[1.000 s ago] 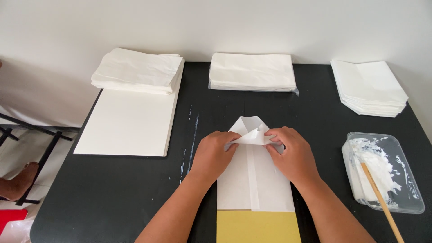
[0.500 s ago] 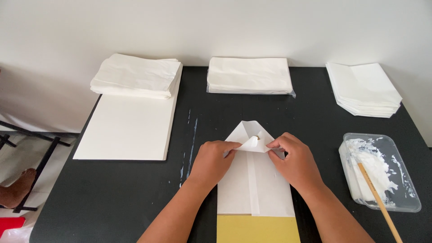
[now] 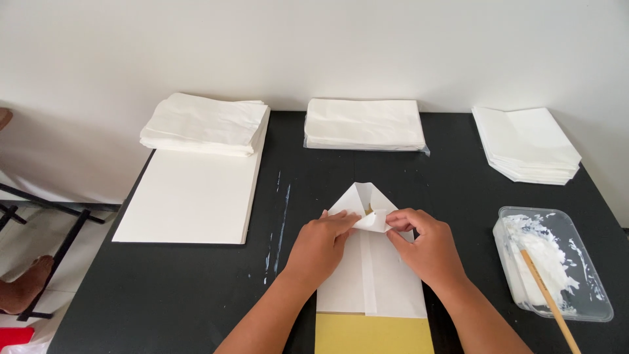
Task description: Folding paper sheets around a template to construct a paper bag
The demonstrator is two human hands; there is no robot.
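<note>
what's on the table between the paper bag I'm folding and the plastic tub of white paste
Nothing: in the head view, only bare black table separates the paper bag from the plastic tub.

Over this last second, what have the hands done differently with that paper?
Both hands have curled the small flap of the white paper bag further up and over, pinching it. The paper stacks, paste tub and stick have stayed put.
</note>
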